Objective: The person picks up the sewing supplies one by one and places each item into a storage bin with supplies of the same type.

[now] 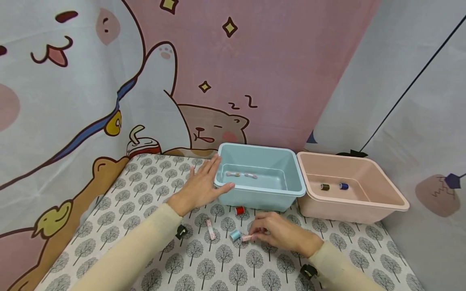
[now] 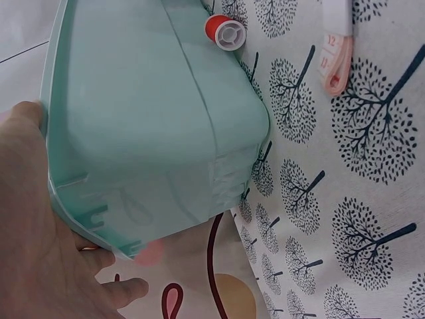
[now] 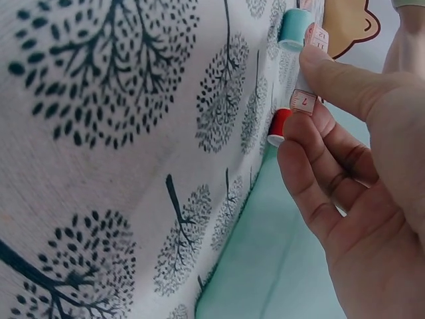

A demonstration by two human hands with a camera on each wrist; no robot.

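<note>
My right hand (image 1: 278,232) pinches a folded pink-and-white tape measure (image 1: 246,238) between thumb and fingertips, low over the tablecloth. In the right wrist view, printed red numbers show on that tape measure (image 3: 304,101). A light blue thread spool (image 1: 235,235) lies right beside it, and a red thread spool (image 1: 239,210) is close to the front of the light blue bin. My left hand (image 1: 198,188) rests on the left rim of the light blue bin (image 1: 260,190), fingers extended. A second folded tape measure (image 1: 210,229) lies left of the spools.
Two small folded bundles, one of them this pale strip (image 1: 251,176), lie inside the light blue bin. To its right stands a pink bin (image 1: 358,204) holding an olive spool (image 1: 325,187) and a blue spool (image 1: 343,186). A printed curtain (image 1: 276,72) hangs behind the table.
</note>
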